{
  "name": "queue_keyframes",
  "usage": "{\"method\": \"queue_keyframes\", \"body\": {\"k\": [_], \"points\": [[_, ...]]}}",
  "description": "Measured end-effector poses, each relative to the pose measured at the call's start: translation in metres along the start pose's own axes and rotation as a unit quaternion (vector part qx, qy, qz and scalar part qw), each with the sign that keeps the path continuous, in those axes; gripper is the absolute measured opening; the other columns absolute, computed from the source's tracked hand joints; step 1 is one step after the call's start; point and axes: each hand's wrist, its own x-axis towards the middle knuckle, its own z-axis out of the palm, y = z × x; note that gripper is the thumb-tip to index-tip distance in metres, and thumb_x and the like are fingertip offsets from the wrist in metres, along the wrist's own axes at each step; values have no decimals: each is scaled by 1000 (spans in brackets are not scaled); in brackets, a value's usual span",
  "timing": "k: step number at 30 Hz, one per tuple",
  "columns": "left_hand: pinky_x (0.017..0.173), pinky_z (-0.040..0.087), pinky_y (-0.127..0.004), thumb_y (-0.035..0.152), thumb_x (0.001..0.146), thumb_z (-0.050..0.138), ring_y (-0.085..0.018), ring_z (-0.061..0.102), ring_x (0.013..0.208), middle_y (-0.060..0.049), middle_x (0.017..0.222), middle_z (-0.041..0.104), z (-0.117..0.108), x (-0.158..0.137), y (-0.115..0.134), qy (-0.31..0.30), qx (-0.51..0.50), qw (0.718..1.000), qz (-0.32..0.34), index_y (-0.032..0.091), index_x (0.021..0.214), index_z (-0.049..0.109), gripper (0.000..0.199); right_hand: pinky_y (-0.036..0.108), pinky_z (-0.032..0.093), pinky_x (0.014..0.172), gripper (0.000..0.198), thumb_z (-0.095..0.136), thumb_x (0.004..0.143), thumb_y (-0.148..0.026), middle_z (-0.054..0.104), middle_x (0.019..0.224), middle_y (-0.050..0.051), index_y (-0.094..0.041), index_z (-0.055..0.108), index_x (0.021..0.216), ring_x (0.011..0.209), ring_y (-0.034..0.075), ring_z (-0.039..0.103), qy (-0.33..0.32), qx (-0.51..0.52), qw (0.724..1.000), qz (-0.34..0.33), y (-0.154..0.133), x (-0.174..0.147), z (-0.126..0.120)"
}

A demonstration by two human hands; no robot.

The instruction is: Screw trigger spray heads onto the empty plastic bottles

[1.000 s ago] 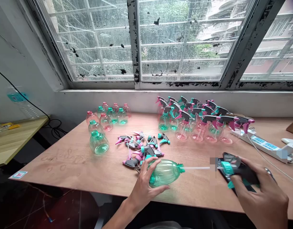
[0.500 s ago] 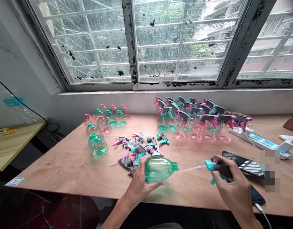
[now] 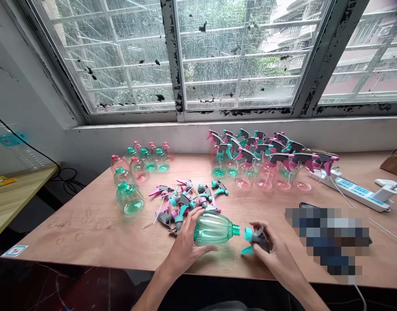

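Note:
My left hand is wrapped round a clear green bottle, which lies on its side with its threaded neck pointing right. My right hand grips a black and teal trigger spray head. The teal collar faces the bottle's mouth, with a small gap between them. Most of the dip tube appears to be inside the bottle, though it is hard to see through the plastic. Just beyond my left hand lies a pile of loose spray heads in pink, teal and black.
Several open green and pink bottles stand at the left. Several bottles with spray heads stand at the back right, near a white power strip. A blurred patch covers the right side by a dark phone. A window spans the wall behind.
My right hand has moved left with the spray head, bringing its collar close to the bottle's neck. The dip tube has slid into the bottle. My left hand has kept its hold.

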Motion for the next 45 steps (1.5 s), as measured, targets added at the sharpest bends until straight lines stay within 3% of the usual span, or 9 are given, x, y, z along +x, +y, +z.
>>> {"method": "queue_keyframes", "body": {"k": [3,6,9,18,25,31,37,41,45], "points": [[119,33,-55,46,71,88,-38,37,146,-11,158,40,1,-1,-3,-14,8,1000,-6,38,150,30,99,32,57,70,32,71,84,-38,69,90,3,-21,64,111,81,23,68,-101,113,988,40,1,0,10],[120,29,-59,52,70,86,-39,33,148,-14,161,35,2,-2,-5,-27,9,999,-18,38,158,7,119,34,56,77,40,75,84,-46,71,100,6,-21,65,114,93,26,67,-127,150,978,74,0,1,10],[122,25,-58,55,81,76,-36,28,151,-15,164,31,1,-2,-5,-46,0,998,-33,36,160,-7,116,34,56,76,45,75,83,-53,73,100,7,-22,66,113,94,27,66,-146,167,970,99,0,3,5],[122,26,-57,52,81,77,-40,31,150,-14,164,35,0,-1,-9,-65,-3,997,-43,32,160,21,98,28,52,62,39,70,87,-57,71,75,1,-20,65,98,70,18,65,-170,213,956,106,14,6,1],[127,7,-57,41,88,73,-34,10,157,-2,170,21,1,-5,-4,-66,-23,997,-12,44,159,7,96,32,54,70,36,74,86,-52,73,80,3,-19,67,98,75,20,67,-166,241,951,103,8,6,1],[128,6,-51,49,77,82,-35,-2,158,-3,173,0,18,-12,9,-48,-242,967,-62,36,161,13,109,25,46,60,35,79,82,-47,62,71,-4,-23,62,99,64,14,58,-152,241,955,82,14,7,0],[127,18,-51,42,79,83,-33,14,157,-4,173,6,24,-9,6,-84,-306,943,-101,38,161,7,112,23,42,57,36,82,80,-44,61,67,-5,-22,59,98,62,13,53,-132,241,958,84,23,7,-1],[128,14,-48,33,84,80,-31,5,158,4,173,-6,23,-10,7,-83,-301,946,-91,45,159,2,109,24,45,59,35,80,82,-45,64,66,-4,-21,59,98,63,14,56,-124,262,953,90,22,7,0],[128,11,-50,34,81,82,-34,7,158,-3,173,0,25,-11,2,-85,-292,946,-110,38,160,-4,117,25,46,58,35,80,82,-45,66,64,-4,-21,59,96,60,14,60,-138,264,951,89,17,8,1]]}}
